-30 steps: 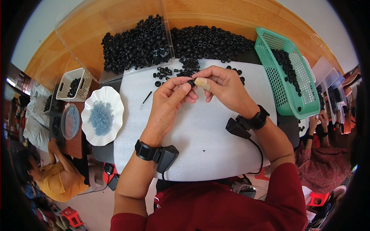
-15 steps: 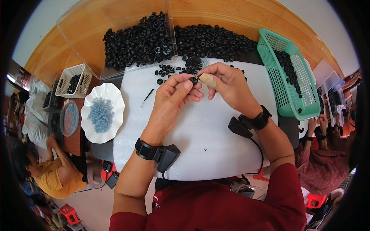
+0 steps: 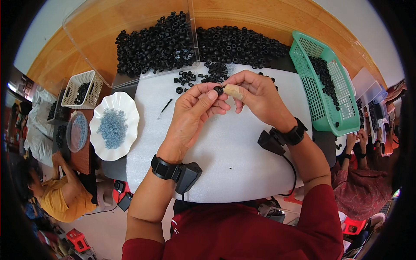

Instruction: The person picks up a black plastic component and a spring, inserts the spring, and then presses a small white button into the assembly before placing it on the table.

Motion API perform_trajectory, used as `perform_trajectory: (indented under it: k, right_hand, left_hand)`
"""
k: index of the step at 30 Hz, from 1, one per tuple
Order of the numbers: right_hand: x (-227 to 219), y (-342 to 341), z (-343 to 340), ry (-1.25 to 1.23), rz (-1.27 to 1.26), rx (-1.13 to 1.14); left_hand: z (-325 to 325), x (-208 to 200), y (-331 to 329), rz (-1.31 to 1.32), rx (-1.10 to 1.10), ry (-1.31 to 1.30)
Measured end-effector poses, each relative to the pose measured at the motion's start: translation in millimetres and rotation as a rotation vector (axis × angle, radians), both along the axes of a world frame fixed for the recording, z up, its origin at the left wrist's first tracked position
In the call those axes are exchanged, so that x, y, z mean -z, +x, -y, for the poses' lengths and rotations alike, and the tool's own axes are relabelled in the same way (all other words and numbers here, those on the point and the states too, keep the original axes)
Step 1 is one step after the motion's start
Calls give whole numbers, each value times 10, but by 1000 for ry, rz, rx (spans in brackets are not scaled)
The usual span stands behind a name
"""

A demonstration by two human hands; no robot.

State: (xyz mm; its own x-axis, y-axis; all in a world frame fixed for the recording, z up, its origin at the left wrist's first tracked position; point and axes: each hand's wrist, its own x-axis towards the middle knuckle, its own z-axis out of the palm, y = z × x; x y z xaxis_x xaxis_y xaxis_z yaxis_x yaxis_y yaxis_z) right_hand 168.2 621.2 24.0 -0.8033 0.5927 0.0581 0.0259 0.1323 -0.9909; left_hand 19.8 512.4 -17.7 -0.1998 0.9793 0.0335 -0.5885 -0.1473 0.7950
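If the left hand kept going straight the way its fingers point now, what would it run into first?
Most likely the small black ring pinched at its own fingertips, then the right hand, whose taped fingertip meets it there. The left hand points up and right; depth is unclear.

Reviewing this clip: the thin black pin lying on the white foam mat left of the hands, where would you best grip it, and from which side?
Judging by its pose, pinch the thin black pin at mid-shaft from above, fingertips across its width. It lies flat and slanted on the white foam mat, clear of the loose black rubber rings, so both long sides seem open.

Plate left of mat, basket right.
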Motion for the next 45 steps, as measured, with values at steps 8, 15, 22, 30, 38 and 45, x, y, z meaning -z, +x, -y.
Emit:
perform_trajectory:
  k: [8, 15, 22, 30, 38, 45]
  right_hand:
    - [35, 17, -5, 60, 7, -13]
    - [16, 21, -48, 41, 11, -45]
    - [-105, 83, -88, -260, 158, -109]
    - [22, 73, -172, -242, 119, -200]
    - [53, 65, -192, -413, 180, -255]
    - [116, 34, -193, -523, 164, -233]
  left_hand:
    - [6, 2, 27, -128, -50, -23]
    - [14, -8, 34, -150, -52, -21]
    - [36, -37, 52, -253, -41, -12]
    - [43, -25, 35, -240, 5, -48]
    - [45, -3, 13, -237, 17, -26]
    - [7, 55, 3, -302, -13, -29]
